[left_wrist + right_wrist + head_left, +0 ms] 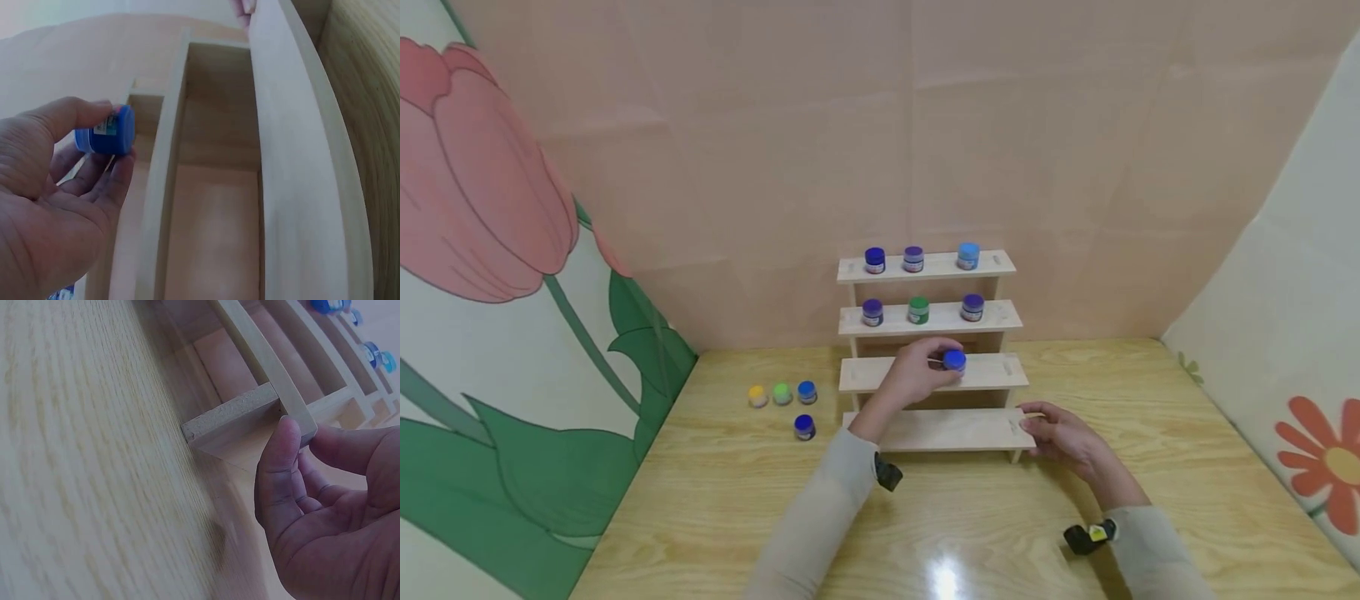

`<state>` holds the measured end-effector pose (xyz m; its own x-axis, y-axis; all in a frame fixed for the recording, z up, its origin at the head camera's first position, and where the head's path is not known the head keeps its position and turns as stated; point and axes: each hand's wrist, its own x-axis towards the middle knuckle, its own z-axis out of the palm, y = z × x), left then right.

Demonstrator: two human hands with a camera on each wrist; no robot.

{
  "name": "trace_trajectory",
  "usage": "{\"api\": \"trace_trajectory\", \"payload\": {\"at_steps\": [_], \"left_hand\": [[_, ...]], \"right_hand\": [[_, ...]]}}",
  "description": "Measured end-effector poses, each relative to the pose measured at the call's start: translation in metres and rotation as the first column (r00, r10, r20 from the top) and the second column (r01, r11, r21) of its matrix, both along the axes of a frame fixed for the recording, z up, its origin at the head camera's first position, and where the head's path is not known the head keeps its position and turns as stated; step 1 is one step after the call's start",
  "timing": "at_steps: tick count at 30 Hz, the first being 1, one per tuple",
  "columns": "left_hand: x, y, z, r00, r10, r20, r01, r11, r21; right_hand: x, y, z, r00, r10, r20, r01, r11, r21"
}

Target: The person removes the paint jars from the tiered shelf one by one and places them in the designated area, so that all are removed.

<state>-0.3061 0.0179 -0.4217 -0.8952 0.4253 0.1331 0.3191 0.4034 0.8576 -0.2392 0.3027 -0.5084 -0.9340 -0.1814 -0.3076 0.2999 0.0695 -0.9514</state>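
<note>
Between thumb and fingers, my left hand (917,371) holds a small blue paint jar (112,131) with a blue lid, over the right part of the third step down of a pale wooden tiered rack (940,430). In the left wrist view the jar lies on its side relative to the camera, its label partly showing. My right hand (331,519) pinches the right end of the rack's lowest step between thumb and fingers. Three jars stand on the top step, among them a light blue jar (967,257). The second step carries three more, with a green jar (918,311) in the middle.
Left of the rack, on the wood-grain table (700,500), stand a yellow jar (757,396), a light green jar (782,393), a blue jar (807,392) and a dark blue jar (804,427). A pinkish-tan backdrop (760,167) rises behind the rack.
</note>
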Motion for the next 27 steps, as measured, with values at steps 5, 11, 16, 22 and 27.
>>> {"api": "trace_trajectory", "payload": {"at_steps": [5, 11, 16, 22, 27], "left_hand": [[0.007, -0.018, 0.004, 0.999, -0.012, -0.031, 0.012, 1.0, -0.015], [0.014, -0.037, 0.007, 0.999, 0.007, -0.038, -0.009, 0.999, -0.034], [0.018, -0.052, 0.007, 0.999, 0.031, -0.026, -0.032, 0.999, -0.013], [0.024, -0.073, 0.006, 0.998, 0.05, -0.023, -0.049, 0.998, 0.043], [0.026, -0.093, 0.004, 0.998, 0.069, 0.002, -0.069, 0.994, 0.086]], "right_hand": [[0.0, 0.0, 0.001, 1.0, 0.004, -0.002, -0.004, 1.0, 0.002], [0.001, -0.001, 0.003, 1.0, 0.006, -0.004, -0.006, 1.0, 0.018], [0.001, -0.001, 0.002, 1.0, -0.002, 0.002, 0.002, 1.0, 0.027], [0.001, -0.001, 0.002, 1.0, 0.004, 0.001, -0.004, 1.0, 0.007], [0.001, -0.001, 0.003, 1.0, 0.009, -0.002, -0.009, 1.0, 0.011]]}}
